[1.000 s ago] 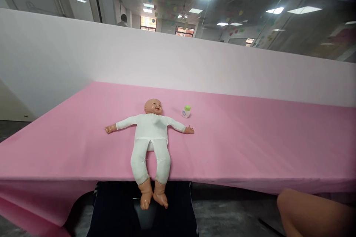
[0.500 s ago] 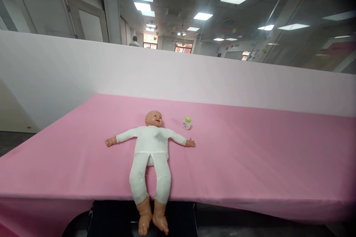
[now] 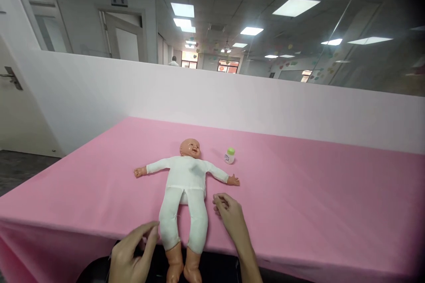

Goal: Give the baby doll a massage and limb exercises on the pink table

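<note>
A baby doll (image 3: 186, 174) in a white cloth suit lies on its back on the pink-covered table (image 3: 299, 203), arms spread, its bare feet hanging past the front edge. My left hand (image 3: 134, 252) is beside the doll's leg on the left, fingers bent and the thumb apart, with nothing visible in it. On the other side my right hand (image 3: 228, 210) hovers near the doll's hip, below its outstretched arm. Its fingers are loosely curled and somewhat apart, and I see nothing in them. A small clear bottle with a green cap (image 3: 229, 156) stands upright right of the doll's head.
A low white partition (image 3: 232, 97) runs behind the table, with glass above it reflecting or showing ceiling lights. At the left is a door with a handle (image 3: 12, 78). A dark seat-like object (image 3: 152, 265) sits under the table's front edge.
Both my hands have come into view from below, one on each side of the doll's legs. The view has shifted slightly. The doll and bottle lie as before.
</note>
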`<state>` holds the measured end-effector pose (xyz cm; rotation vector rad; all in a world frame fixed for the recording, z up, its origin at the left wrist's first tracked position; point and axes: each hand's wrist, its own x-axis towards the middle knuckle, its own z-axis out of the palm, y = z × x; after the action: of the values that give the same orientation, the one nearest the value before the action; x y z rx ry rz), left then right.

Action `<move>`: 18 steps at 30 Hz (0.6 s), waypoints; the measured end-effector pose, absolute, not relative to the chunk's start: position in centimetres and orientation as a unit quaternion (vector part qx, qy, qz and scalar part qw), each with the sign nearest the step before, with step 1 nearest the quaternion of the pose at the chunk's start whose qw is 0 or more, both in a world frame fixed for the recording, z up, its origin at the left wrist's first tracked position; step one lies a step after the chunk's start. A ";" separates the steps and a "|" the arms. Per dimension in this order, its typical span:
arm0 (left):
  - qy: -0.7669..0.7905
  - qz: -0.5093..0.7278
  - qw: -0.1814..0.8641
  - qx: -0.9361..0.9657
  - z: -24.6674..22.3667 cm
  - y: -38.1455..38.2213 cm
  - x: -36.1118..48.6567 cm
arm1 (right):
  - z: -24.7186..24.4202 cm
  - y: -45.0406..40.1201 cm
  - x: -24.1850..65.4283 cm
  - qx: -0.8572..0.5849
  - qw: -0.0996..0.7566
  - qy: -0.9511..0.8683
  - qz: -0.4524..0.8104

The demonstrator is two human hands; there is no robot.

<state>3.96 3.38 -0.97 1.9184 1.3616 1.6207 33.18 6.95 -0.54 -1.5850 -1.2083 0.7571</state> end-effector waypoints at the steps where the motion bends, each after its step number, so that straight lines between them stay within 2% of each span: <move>1: 0.495 0.572 0.166 0.633 -1.1 4.4 4.5 | -1.6 7.6 33.3 -0.655 0.478 -0.492 0.318; 7: 0.517 0.561 0.298 0.573 -1.8 12.7 6.6 | -3.9 10.5 33.4 -0.655 0.477 -0.459 0.365; 13: 0.559 0.512 0.277 0.591 -1.9 21.4 9.4 | -3.4 15.0 33.1 -0.640 0.494 -0.468 0.356; 18: 0.587 0.505 0.292 0.561 -4.0 24.8 10.9 | -4.2 19.2 32.5 -0.646 0.518 -0.473 0.300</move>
<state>10.90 24.77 -3.98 1.4947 1.5651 1.3448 32.45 19.20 -4.22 -1.5505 -1.1351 0.7202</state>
